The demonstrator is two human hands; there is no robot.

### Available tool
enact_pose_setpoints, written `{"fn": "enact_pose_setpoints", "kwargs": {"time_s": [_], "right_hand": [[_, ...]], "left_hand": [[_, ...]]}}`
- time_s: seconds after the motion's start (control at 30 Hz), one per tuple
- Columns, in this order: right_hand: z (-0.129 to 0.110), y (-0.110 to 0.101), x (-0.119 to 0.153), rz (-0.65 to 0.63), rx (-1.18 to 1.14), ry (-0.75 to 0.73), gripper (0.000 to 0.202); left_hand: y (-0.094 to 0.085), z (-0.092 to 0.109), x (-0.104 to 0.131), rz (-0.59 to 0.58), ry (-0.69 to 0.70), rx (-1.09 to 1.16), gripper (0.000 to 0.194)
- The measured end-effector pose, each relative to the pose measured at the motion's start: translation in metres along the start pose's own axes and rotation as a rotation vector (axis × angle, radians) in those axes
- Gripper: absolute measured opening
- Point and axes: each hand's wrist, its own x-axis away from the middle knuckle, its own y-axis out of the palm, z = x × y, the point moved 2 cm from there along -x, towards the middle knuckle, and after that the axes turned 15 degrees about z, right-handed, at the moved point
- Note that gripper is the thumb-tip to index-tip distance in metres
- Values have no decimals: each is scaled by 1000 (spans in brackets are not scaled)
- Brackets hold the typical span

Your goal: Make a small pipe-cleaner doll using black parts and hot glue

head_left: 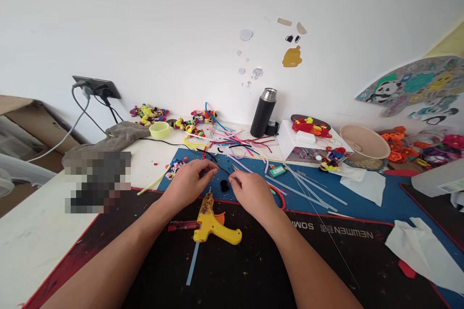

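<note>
My left hand (192,178) is closed in a pinch, with a thin black pipe cleaner (222,169) at its fingertips. The pipe cleaner spans the small gap to my right hand (252,192), whose thumb and forefinger are pinched on its other end. A pointed, light-coloured tip (235,168) shows beside the right fingers; its kind is unclear. Between and just below the hands, a small fuzzy black piece (224,186) rests on the blue mat (366,198). Nearer to me lies a yellow hot glue gun (217,229), nozzle pointing away, a glue stick (193,263) protruding from its rear.
Coloured pipe cleaners (235,140) lie in a pile behind the hands. A black thermos (263,113) stands by the wall, left of a white box (300,147). Clear glue sticks (315,188) and white tissues (424,251) lie to the right; yellow tape (160,130) is at left.
</note>
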Motion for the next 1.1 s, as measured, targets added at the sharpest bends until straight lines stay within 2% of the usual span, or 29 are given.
{"fn": "enact_pose_setpoints", "kwargs": {"time_s": [0.1, 0.27, 0.37, 0.57, 0.77, 0.83, 0.97, 1.1], "right_hand": [[-2, -4, 1, 51, -95, 16, 23], [-15, -4, 8, 33, -314, -23, 24], [-22, -6, 14, 30, -355, -13, 25], [-32, -24, 35, -78, -183, -31, 21], [-36, -31, 72, -231, -2, -108, 43], [-36, -27, 81, -236, 28, -128, 48], [-34, -18, 91, -169, -18, -139, 31], [-33, -10, 98, -73, -67, -221, 20]], "left_hand": [[-2, -1, -2, 33, 5, -3, 26], [-7, -2, -5, 69, -8, -10, 26], [-9, -3, -6, 84, -5, -16, 26], [-13, -4, -7, 113, 9, 5, 27], [-15, -1, -7, 116, 8, 46, 27], [-16, -1, -7, 111, 5, 52, 28], [-16, -2, -7, 112, 8, 57, 29], [-18, -3, -7, 133, 8, 62, 30]]}}
